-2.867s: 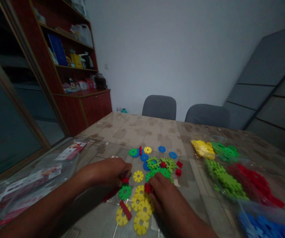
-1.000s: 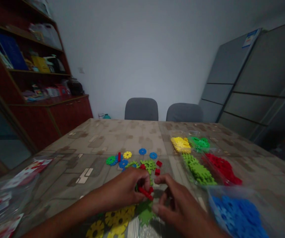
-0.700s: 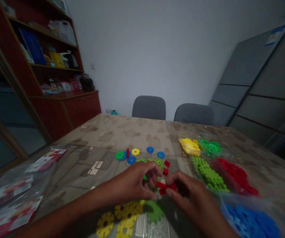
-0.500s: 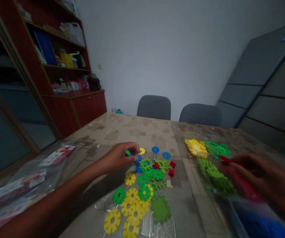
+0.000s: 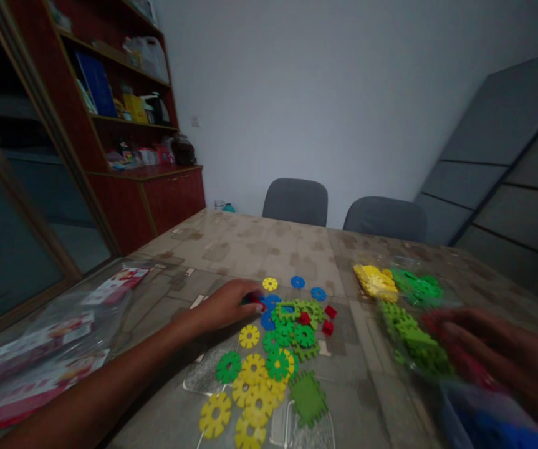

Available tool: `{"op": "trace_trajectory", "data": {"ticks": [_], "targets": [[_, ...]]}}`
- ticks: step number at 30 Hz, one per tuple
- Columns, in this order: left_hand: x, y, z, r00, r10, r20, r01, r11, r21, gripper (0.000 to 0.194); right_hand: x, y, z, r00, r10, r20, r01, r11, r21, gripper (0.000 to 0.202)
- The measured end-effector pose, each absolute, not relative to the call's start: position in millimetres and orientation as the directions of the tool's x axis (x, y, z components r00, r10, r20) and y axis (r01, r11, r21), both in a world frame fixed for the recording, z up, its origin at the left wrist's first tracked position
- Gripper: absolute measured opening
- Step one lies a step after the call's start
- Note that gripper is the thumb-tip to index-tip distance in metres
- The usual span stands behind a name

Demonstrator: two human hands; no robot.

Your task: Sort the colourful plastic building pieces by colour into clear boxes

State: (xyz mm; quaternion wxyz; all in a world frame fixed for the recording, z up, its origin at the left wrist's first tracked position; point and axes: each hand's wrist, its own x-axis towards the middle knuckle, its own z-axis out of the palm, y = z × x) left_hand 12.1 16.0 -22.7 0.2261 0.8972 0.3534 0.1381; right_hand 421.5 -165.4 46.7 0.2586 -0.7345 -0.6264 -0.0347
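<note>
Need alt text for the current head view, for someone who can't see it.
A person's left hand is at a red piece beside blue discs on a patterned table, while the right hand, blurred, is at other red pieces. Yellow discs and green discs lie nearer the camera; two grey chairs stand beyond.

Blurry R grip (image 5: pixel 495 349), hold unclear, red pcs (image 5: pixel 477 370) behind it mostly hidden

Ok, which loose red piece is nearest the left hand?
The partly hidden red piece at the left hand's fingers; the other loose ones lie farther right.
</note>
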Motion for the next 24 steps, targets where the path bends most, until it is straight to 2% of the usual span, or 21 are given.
{"op": "trace_trajectory", "data": {"ticks": [1,2,4,7,10,12,16,20,24], "targets": [[12,14,-21,0.708,0.701,0.085,0.581,-0.647,0.494,0.024,393,-161,47,0.122,0.958,0.262,0.913,-0.005,-0.408,0.030],[13,12,-19,0.704,0.705,0.086,0.590,-0.648,0.482,0.024,367,-156,45,0.066,0.974,0.218,0.891,0.041,-0.451,0.030],[18,7,-18,0.698,0.709,0.101,0.601,-0.657,0.455,0.026,320,-144,36,-0.032,0.990,0.134,0.875,0.092,-0.475,0.031],[29,0,-22,0.731,0.665,0.150,0.561,-0.712,0.423,0.033,273,-121,17,-0.139,0.986,0.095,0.898,0.166,-0.409,0.036],[40,-4,-33,0.805,0.575,0.147,0.475,-0.772,0.422,0.048,250,-97,2,-0.101,0.994,0.040,0.958,0.108,-0.266,0.039],[43,-5,-41,0.832,0.542,0.114,0.450,-0.781,0.432,0.052,245,-84,-5,-0.069,0.997,0.023,0.975,0.073,-0.211,0.042],[42,-3,-46,0.828,0.548,0.120,0.457,-0.784,0.420,0.044,245,-71,-12,-0.069,0.998,0.011,0.976,0.070,-0.206,0.040],[41,-5,-42,0.802,0.575,0.164,0.466,-0.773,0.431,0.028,251,-71,-15,-0.103,0.994,0.025,0.967,0.106,-0.232,0.040],[41,-8,-37,0.783,0.596,0.178,0.474,-0.756,0.451,0.017,260,-74,-10,-0.119,0.992,0.042,0.962,0.125,-0.244,0.048]]}}
